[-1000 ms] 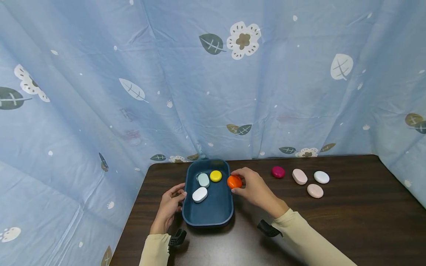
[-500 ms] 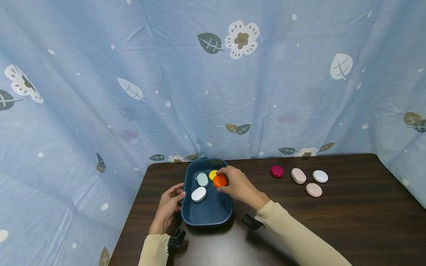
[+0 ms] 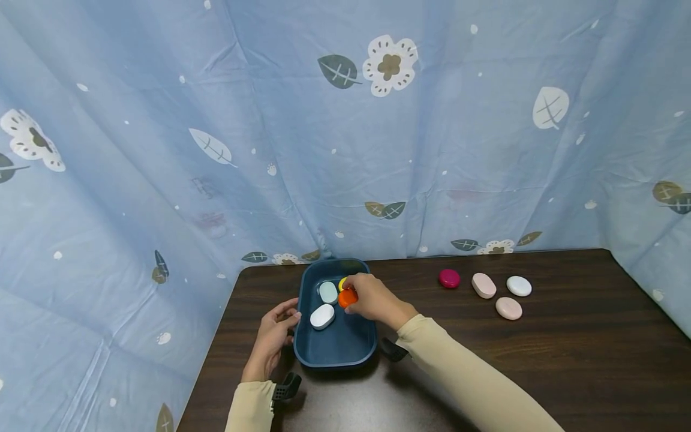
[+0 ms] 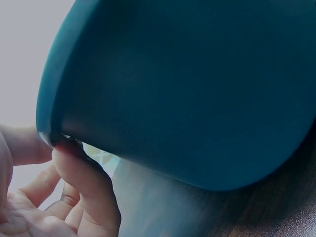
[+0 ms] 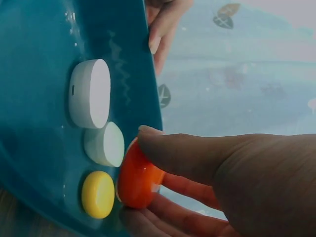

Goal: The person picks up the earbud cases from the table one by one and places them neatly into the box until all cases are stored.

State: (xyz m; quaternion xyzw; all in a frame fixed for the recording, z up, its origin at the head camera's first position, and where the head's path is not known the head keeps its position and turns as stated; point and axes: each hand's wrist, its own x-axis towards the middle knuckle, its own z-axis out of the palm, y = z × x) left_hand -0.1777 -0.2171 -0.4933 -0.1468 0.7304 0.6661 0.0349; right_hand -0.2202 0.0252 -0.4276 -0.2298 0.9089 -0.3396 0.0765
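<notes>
My right hand [image 3: 373, 298] is inside the dark blue tray [image 3: 336, 354] and pinches a glossy, round orange case [image 3: 348, 299] between thumb and fingers. In the right wrist view the orange case [image 5: 140, 177] is tilted beside a yellow round case [image 5: 98, 194] and a pale green oval one [image 5: 104, 144]. A white oval case [image 5: 90, 94] with a small dark slot lies farther along the tray. At the tray's left side, my left hand [image 3: 272, 333] grips the rim; the left wrist view shows its thumb [image 4: 81, 173] against the tray's edge.
On the dark wooden table [image 3: 567, 354], to the right of the tray, lie a magenta round case [image 3: 449, 278], two pale pink ones [image 3: 483, 285] and a white one [image 3: 519, 286]. A blue patterned curtain [image 3: 302, 150] hangs behind the table.
My right hand has carried the orange case leftward from the tray's right rim to a spot beside the yellow and pale green cases. The left hand has stayed at the rim.
</notes>
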